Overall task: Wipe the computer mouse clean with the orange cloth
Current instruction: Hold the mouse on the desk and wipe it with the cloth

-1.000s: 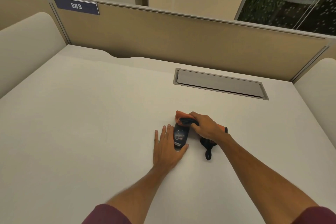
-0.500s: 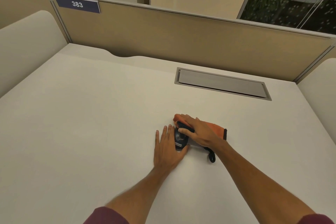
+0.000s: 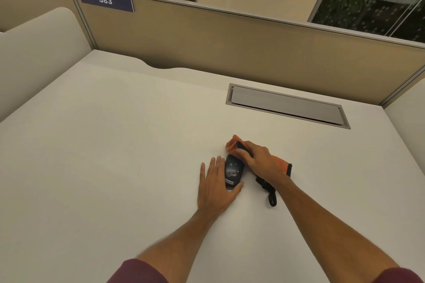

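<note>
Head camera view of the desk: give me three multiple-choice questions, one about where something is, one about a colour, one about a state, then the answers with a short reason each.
1. Where is the left hand?
A. Flat on the desk, against the mouse's left side
B. Lifted above the cable hatch
C. Holding the cloth

2. What colour is the cloth under the right hand?
A. Green
B. Orange with a dark edge
C. White

3. What state is the mouse in?
A. Fully wrapped in cloth
B. Marked with pale smudges on top
C. Flipped upside down

Answers: 1 A, the fingers lie spread on the desk beside the mouse. 2 B, orange fabric shows both sides of the hand. 3 B, pale marks show on its dark top.
</note>
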